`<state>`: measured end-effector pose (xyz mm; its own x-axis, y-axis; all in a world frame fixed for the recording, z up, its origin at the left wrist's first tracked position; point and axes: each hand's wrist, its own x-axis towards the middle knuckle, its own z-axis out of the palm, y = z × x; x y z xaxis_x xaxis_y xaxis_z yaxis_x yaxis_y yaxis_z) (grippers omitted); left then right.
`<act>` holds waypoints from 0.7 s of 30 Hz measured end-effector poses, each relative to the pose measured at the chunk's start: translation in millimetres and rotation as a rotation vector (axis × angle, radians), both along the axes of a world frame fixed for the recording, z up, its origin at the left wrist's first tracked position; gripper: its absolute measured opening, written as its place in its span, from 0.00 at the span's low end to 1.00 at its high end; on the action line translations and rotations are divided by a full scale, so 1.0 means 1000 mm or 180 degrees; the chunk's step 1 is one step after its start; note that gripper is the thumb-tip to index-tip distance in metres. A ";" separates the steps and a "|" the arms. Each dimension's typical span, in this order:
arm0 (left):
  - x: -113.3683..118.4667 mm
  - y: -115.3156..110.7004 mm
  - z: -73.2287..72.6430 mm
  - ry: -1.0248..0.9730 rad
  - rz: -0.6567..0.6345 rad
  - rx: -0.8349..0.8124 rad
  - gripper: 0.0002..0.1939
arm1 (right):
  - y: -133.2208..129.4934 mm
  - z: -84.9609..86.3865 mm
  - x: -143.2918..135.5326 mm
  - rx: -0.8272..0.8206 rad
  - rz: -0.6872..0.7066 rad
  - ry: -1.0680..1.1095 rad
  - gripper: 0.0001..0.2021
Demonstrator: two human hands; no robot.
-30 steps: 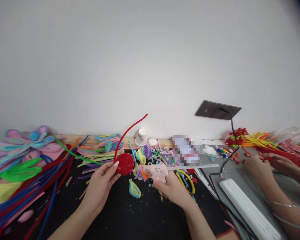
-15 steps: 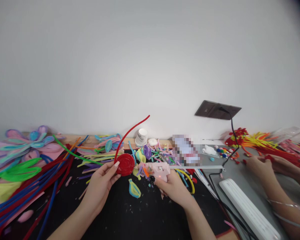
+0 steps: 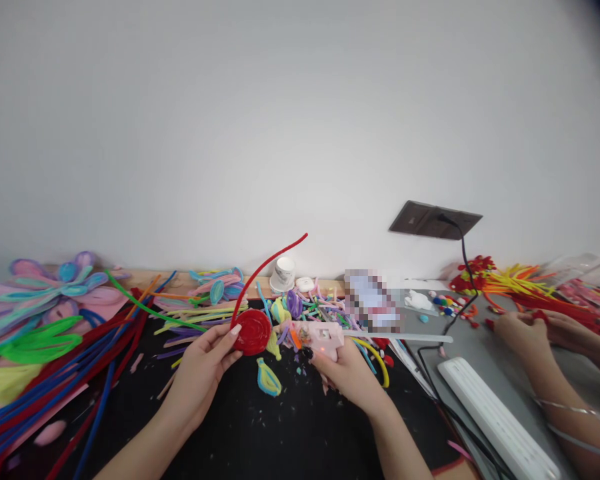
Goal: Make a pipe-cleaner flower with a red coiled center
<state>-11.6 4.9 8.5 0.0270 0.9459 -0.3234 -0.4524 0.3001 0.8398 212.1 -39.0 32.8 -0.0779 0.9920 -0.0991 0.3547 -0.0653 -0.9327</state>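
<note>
My left hand (image 3: 207,363) pinches the edge of a coiled red disc (image 3: 253,332) between thumb and fingers. A loose red stem (image 3: 265,265) curves up and to the right from the disc. My right hand (image 3: 347,373) is wrapped round a pale pink glue gun (image 3: 325,337) with a small glowing red light. Its nozzle points left, close to the right side of the disc, and a long translucent glue stick (image 3: 400,336) sticks out of its back. Below them, a yellow and blue looped piece (image 3: 269,377) lies on the black mat (image 3: 280,440).
Coloured stems (image 3: 55,380) and looped flowers (image 3: 65,283) fill the left. A paper cup (image 3: 283,275) and a blurred phone (image 3: 373,300) stand behind. At the right are a white power strip (image 3: 497,417), a black cable (image 3: 465,260) and another person's hands (image 3: 530,333).
The red disc and its stem have moved slightly right, the stem's tip lower. The glue gun has shifted a little right, its glue stick too.
</note>
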 end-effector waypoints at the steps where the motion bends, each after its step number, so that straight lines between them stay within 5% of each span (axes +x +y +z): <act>1: 0.000 0.000 0.000 0.0022 -0.0011 0.0001 0.15 | 0.000 0.000 0.001 0.0037 -0.0046 0.0006 0.07; 7: 0.000 -0.001 -0.001 0.0227 -0.0214 0.0125 0.14 | 0.003 -0.002 0.006 0.0455 -0.0525 -0.0086 0.07; 13: 0.000 -0.002 -0.005 0.0632 -0.0372 0.0418 0.16 | 0.008 0.003 0.014 0.0753 -0.1213 -0.1102 0.15; 21: 0.000 -0.001 -0.007 0.0947 -0.0390 0.0621 0.19 | 0.016 -0.011 0.029 0.0714 -0.0871 -0.2243 0.20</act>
<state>-11.3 3.5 1.5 0.0758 0.9861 -0.1481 -0.1505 0.1581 0.9759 241.5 -22.7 22.0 0.1786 0.9690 0.1704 0.8657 -0.0725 -0.4953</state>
